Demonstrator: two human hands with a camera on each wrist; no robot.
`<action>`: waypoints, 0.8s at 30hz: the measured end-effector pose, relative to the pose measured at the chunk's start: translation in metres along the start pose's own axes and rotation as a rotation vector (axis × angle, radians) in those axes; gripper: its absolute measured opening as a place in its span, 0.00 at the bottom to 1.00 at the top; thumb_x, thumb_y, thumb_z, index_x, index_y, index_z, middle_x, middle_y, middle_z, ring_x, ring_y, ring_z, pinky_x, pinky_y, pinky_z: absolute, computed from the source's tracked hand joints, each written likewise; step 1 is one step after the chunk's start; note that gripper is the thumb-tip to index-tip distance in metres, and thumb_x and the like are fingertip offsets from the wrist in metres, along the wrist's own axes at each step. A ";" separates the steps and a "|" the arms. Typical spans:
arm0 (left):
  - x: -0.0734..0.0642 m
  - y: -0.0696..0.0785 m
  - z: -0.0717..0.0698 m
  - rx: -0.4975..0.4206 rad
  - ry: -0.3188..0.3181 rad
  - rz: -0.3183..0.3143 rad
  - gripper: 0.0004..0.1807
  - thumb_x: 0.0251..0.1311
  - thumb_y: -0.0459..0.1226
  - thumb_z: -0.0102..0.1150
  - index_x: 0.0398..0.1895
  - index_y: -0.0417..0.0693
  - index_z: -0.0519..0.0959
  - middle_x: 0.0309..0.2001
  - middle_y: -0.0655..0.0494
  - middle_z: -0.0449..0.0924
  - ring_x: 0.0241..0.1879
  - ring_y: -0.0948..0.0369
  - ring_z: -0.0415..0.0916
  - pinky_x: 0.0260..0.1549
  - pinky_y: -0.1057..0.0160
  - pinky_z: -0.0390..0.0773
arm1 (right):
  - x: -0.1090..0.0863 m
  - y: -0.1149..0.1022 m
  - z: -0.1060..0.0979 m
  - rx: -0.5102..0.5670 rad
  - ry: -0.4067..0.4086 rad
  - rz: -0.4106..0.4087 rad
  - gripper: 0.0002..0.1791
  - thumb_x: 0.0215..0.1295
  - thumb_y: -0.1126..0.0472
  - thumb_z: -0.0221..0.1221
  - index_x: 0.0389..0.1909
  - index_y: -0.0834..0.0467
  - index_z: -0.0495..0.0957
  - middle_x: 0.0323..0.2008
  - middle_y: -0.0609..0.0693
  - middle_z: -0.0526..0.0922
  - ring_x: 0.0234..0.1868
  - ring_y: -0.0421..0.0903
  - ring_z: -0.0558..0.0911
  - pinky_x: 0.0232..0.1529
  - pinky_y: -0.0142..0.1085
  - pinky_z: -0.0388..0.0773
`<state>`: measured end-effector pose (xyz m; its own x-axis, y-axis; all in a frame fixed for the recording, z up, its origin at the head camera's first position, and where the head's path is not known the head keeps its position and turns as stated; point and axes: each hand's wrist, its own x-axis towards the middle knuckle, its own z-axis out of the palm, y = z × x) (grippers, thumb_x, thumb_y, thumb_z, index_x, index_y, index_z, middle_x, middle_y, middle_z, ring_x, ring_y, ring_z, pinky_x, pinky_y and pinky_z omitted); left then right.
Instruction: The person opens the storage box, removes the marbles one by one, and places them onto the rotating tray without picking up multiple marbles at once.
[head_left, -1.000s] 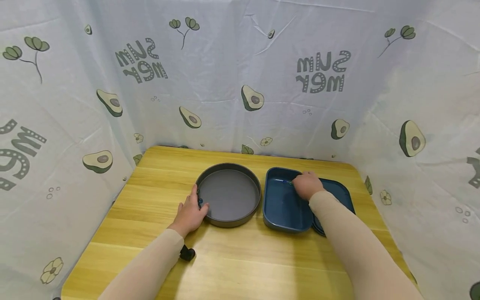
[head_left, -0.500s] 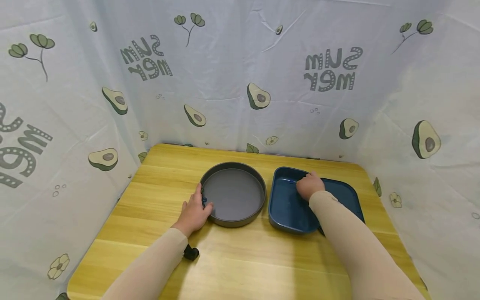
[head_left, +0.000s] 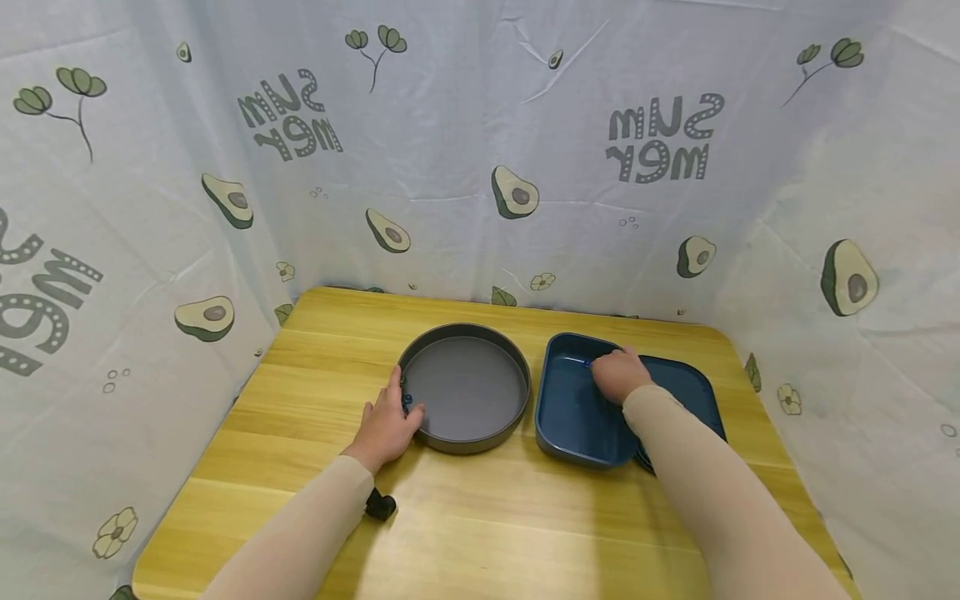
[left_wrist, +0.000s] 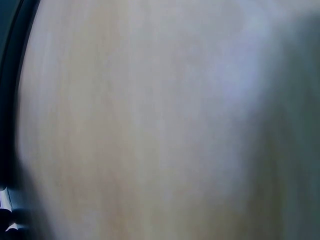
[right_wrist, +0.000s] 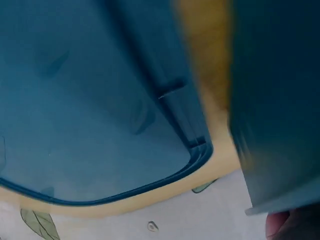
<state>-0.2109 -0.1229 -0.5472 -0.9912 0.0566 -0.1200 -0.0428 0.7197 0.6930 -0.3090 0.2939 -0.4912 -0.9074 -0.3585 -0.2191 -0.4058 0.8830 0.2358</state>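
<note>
From my station I see two forearms in beige sleeves [head_left: 300,533] reaching in over the yellow wood-grain desk [head_left: 480,542], a small black rounded object [head_left: 381,505] poking out beside the left one. The left hand [head_left: 385,427] lies at the near-left rim of a round, shallow, dark-grey pan [head_left: 468,392], fingers extended and thumb over the edge; small dark-blue round pieces [head_left: 407,401] show between them. Right of the pan, the right arm slants forward and its hand [head_left: 621,375] bends down into a deep blue rectangular container [head_left: 577,425], knuckles up; its fingertips are hidden, so I can't tell whether they grip anything. A bright-blue bead [head_left: 587,363] shows just left of it. A flat blue rectangular lid [head_left: 682,387] lies beyond that forearm. Against one second ago, the left hand keeps its place on the pan, while the green bead beside the right hand is out of sight.
</note>
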 end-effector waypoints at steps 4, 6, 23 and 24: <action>-0.002 0.001 -0.001 -0.003 0.005 0.004 0.50 0.78 0.51 0.50 0.88 0.50 0.32 0.82 0.34 0.53 0.82 0.38 0.53 0.78 0.26 0.37 | 0.001 0.000 -0.006 0.209 0.039 0.024 0.07 0.72 0.65 0.63 0.46 0.60 0.88 0.39 0.53 0.91 0.42 0.55 0.85 0.53 0.56 0.71; -0.002 0.001 -0.002 -0.002 0.003 0.004 0.50 0.78 0.51 0.51 0.88 0.50 0.32 0.83 0.34 0.53 0.82 0.38 0.53 0.78 0.26 0.37 | 0.000 -0.001 -0.011 0.312 0.049 0.041 0.08 0.72 0.63 0.65 0.46 0.60 0.88 0.40 0.53 0.91 0.41 0.54 0.85 0.54 0.57 0.70; 0.001 -0.002 0.000 -0.005 -0.016 -0.005 0.50 0.77 0.53 0.50 0.88 0.52 0.31 0.83 0.37 0.52 0.83 0.40 0.50 0.78 0.27 0.37 | -0.006 -0.034 -0.052 0.782 0.133 0.036 0.14 0.76 0.60 0.62 0.54 0.63 0.85 0.50 0.59 0.88 0.50 0.55 0.86 0.56 0.53 0.84; 0.002 -0.003 0.000 -0.004 -0.016 -0.004 0.50 0.77 0.54 0.50 0.88 0.52 0.31 0.83 0.37 0.52 0.83 0.40 0.50 0.78 0.27 0.37 | -0.006 -0.038 -0.054 0.791 0.137 0.028 0.13 0.76 0.59 0.62 0.54 0.62 0.85 0.50 0.58 0.88 0.50 0.55 0.86 0.56 0.53 0.84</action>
<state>-0.2125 -0.1248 -0.5493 -0.9889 0.0648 -0.1336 -0.0469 0.7170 0.6955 -0.2942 0.2460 -0.4480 -0.9422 -0.3219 -0.0927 -0.2319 0.8265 -0.5130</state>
